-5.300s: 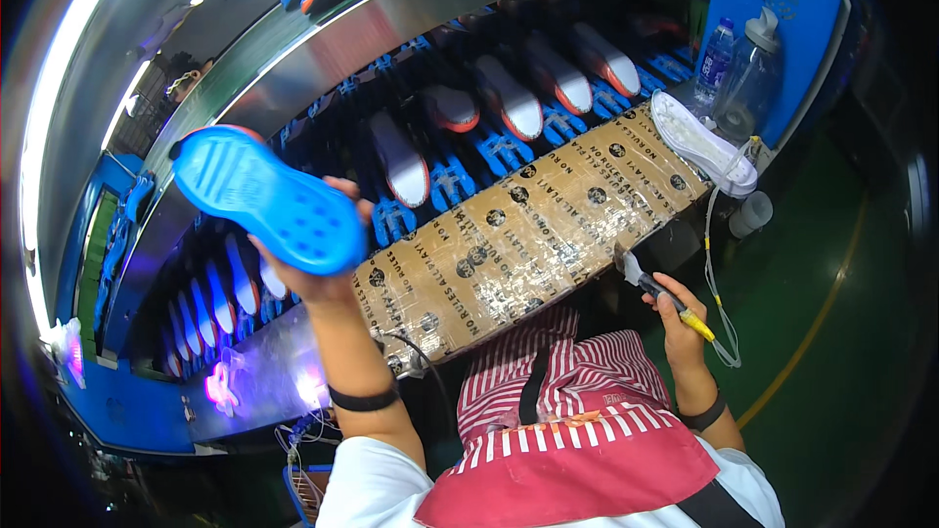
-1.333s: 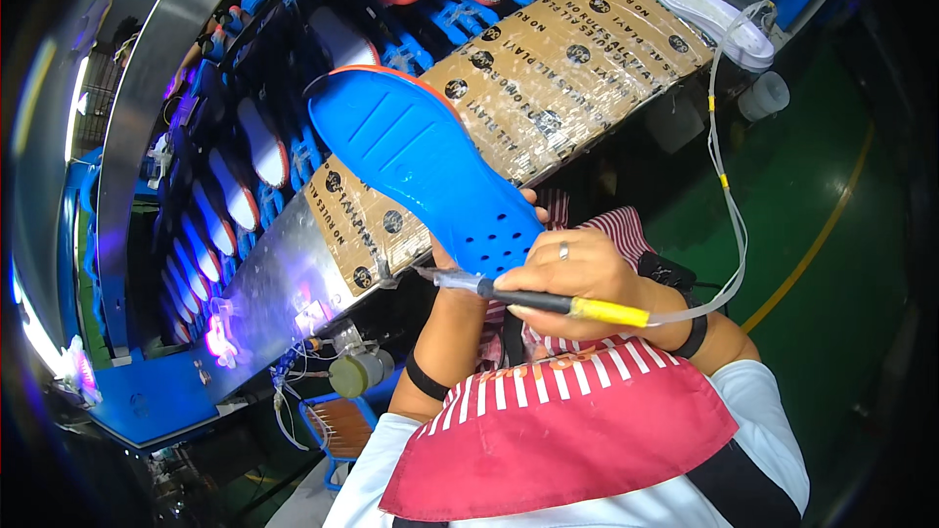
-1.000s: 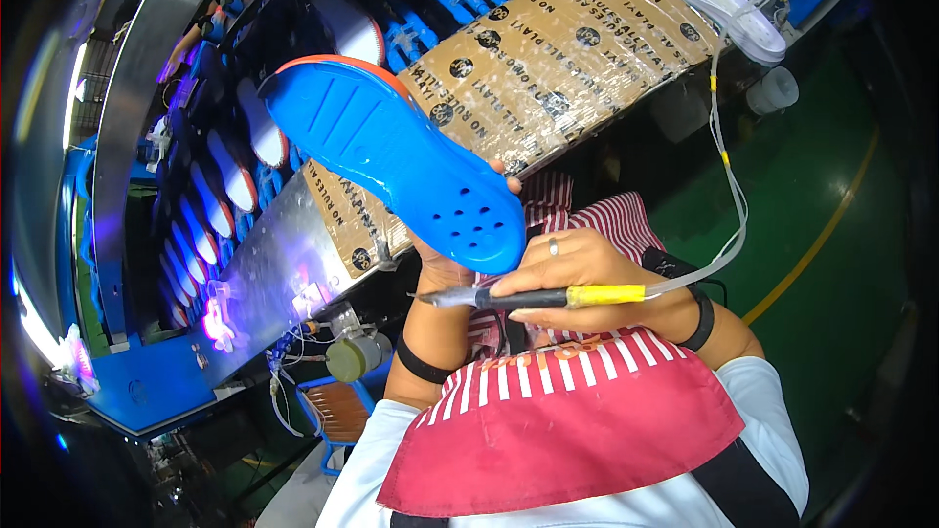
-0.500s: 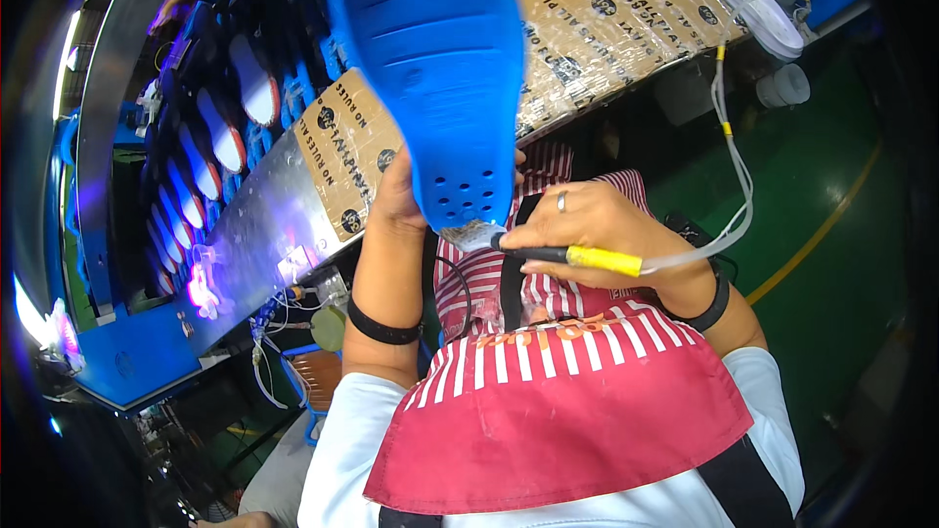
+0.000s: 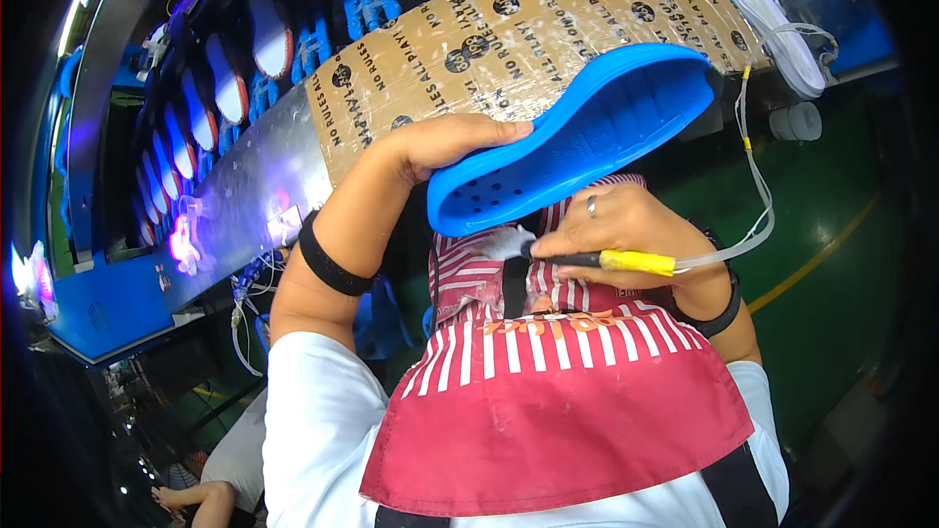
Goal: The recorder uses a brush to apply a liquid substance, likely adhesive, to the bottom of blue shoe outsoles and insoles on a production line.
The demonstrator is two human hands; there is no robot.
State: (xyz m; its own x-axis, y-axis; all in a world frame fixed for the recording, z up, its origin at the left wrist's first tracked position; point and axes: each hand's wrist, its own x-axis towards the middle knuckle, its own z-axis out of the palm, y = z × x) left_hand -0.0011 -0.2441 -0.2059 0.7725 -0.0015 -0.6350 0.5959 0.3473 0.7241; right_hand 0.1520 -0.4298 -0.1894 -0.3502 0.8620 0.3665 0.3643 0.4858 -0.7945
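My left hand (image 5: 445, 142) grips a bright blue shoe sole (image 5: 577, 137) by its near edge, holding it flat over my lap with its hollow side up and small holes near the heel. My right hand (image 5: 626, 225) holds a brush (image 5: 587, 256) with a black and yellow handle; its white bristles touch the sole's near end. A clear thin tube (image 5: 753, 176) runs from the brush handle up to the bench. I wear a red and white striped apron (image 5: 558, 401).
A cardboard-covered bench edge (image 5: 489, 39) runs across in front of me. Behind it, a conveyor carries several white and red soles (image 5: 269, 34) on blue holders. A white sole (image 5: 773, 15) lies at the bench's right end. Green floor shows at right.
The blue sole has swung from pointing upward to lying across toward the right, and the brush tip now meets its near end. Earlier, it was held out at the left.
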